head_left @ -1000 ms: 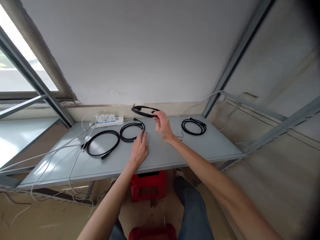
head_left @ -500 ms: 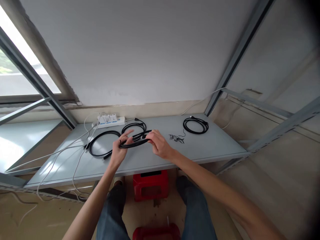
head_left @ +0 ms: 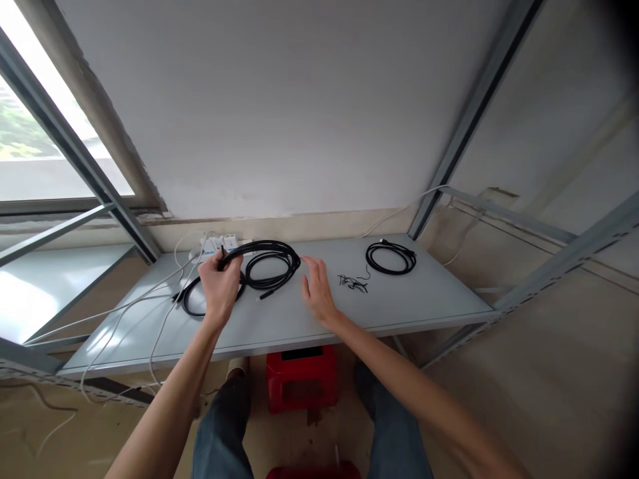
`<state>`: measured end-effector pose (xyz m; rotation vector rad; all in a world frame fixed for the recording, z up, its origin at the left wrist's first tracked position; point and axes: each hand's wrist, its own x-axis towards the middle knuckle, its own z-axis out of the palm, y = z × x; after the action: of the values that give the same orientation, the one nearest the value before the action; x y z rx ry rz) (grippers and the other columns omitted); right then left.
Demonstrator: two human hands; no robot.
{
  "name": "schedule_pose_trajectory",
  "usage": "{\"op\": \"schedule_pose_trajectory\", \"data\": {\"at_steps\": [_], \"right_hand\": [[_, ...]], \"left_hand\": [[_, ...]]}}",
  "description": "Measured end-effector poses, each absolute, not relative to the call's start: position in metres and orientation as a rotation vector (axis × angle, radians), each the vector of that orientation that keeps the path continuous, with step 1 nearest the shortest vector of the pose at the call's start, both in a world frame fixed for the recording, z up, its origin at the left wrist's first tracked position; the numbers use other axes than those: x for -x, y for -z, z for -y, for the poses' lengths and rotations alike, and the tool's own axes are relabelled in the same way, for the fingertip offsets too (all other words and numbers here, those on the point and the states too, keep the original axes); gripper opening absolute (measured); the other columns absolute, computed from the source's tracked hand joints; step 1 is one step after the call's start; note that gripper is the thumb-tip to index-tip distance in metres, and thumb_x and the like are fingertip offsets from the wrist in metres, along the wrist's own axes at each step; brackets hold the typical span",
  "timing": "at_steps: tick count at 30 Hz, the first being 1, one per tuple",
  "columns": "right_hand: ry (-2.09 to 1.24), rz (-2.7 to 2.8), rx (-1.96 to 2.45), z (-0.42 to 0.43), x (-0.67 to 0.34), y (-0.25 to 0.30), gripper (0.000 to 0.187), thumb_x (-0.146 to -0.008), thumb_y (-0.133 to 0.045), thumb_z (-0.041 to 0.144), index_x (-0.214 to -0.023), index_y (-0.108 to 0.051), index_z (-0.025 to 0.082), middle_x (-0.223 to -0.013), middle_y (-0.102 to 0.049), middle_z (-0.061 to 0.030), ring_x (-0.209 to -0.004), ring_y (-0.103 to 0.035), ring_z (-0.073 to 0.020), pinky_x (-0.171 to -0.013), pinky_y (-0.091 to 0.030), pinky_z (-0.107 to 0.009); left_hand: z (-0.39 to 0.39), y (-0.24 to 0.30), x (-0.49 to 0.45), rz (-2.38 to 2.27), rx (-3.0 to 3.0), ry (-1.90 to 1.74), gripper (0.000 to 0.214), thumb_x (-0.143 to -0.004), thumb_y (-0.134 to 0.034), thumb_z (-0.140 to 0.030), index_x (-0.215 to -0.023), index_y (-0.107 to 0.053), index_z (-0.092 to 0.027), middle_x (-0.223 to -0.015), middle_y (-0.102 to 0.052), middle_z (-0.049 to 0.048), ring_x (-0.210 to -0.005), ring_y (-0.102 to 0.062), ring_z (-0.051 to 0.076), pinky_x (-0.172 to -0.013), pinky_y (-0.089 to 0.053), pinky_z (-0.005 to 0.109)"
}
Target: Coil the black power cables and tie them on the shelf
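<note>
My left hand is closed on one side of a coiled black cable, lifted over the table. The coil stretches to the right, and its loops bunch together. My right hand is beside the coil's right end, fingers stretched out and thumb apart; whether a fingertip touches the cable I cannot tell. Below the held coil lies another black cable loop, partly hidden by my left hand. A black cable end points down-left near the middle; which coil it belongs to is unclear.
A third black cable coil lies at the right. Several thin black ties are scattered left of it. A white power strip with plugged-in adapters sits at the back, white cords crossing the left side. A red stool stands below.
My left hand has moved left and up with the coiled cable. My right hand has let go of the coil and opened. The coil now spreads out wider.
</note>
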<state>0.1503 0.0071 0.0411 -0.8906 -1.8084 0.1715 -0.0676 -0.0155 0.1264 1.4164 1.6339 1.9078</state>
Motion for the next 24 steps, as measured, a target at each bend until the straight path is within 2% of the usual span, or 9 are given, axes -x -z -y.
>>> {"op": "schedule_pose_trajectory", "data": {"at_steps": [5,8,11,15,20,24], "right_hand": [[-0.275,1.862,1.055,0.002,-0.146,-0.008,0.063,-0.098,-0.037,0.010,-0.159,-0.034,0.024,-0.145,-0.046,-0.0156,-0.138,-0.045,-0.0279,-0.119,-0.043,-0.055],[-0.378,1.911,1.085,0.002,-0.140,0.005,0.066,-0.093,-0.038,0.005,-0.157,-0.036,0.023,-0.143,-0.047,-0.0150,-0.137,-0.047,-0.0266,-0.119,-0.044,-0.052],[-0.472,1.850,1.130,-0.005,-0.132,0.014,0.063,-0.092,-0.040,0.006,-0.153,-0.038,0.021,-0.140,-0.048,-0.0158,-0.134,-0.050,-0.0262,-0.116,-0.046,-0.050],[-0.552,1.804,1.122,-0.019,-0.131,0.023,0.055,-0.092,-0.042,0.008,-0.146,-0.043,0.018,-0.132,-0.052,-0.0156,-0.120,-0.057,-0.0246,-0.109,-0.051,-0.047],[-0.625,1.805,1.103,-0.038,-0.138,0.026,0.044,-0.097,-0.042,0.012,-0.139,-0.050,0.018,-0.115,-0.059,-0.0110,-0.105,-0.062,-0.0211,-0.102,-0.053,-0.040],[-0.598,1.873,1.066,-0.045,-0.136,0.020,0.037,-0.104,-0.042,0.022,-0.140,-0.053,0.020,-0.115,-0.063,-0.0091,-0.103,-0.062,-0.0204,-0.101,-0.051,-0.038]], "left_hand": [[0.002,-0.152,0.090,-1.998,-1.536,-1.870,0.025,-0.089,-0.057,-0.031,-0.068,-0.047,-0.021,-0.059,-0.037,-0.0054,-0.057,-0.036,0.012,-0.056,-0.030,0.027],[-0.010,-0.147,0.095,-2.237,-1.752,-1.690,0.020,-0.094,-0.056,-0.035,-0.080,-0.055,-0.020,-0.070,-0.055,0.0004,-0.067,-0.050,0.019,-0.067,-0.038,0.030],[-0.016,-0.116,0.083,-2.243,-2.202,-1.423,0.027,-0.104,-0.044,-0.039,-0.096,-0.058,-0.019,-0.092,-0.065,0.0102,-0.087,-0.060,0.027,-0.078,-0.043,0.035],[-0.017,-0.058,0.060,-2.176,-2.676,-0.900,0.033,-0.109,-0.030,-0.028,-0.094,-0.059,-0.018,-0.096,-0.064,0.0140,-0.095,-0.060,0.030,-0.082,-0.043,0.039],[-0.014,-0.014,0.041,-2.037,-2.854,-0.596,0.034,-0.109,-0.031,-0.024,-0.099,-0.063,-0.016,-0.100,-0.065,0.0145,-0.095,-0.060,0.031,-0.084,-0.042,0.041],[-0.012,-0.002,0.033,-1.906,-2.775,-0.537,0.032,-0.109,-0.035,-0.023,-0.105,-0.065,-0.016,-0.104,-0.067,0.0148,-0.099,-0.062,0.029,-0.087,-0.043,0.040]]}}
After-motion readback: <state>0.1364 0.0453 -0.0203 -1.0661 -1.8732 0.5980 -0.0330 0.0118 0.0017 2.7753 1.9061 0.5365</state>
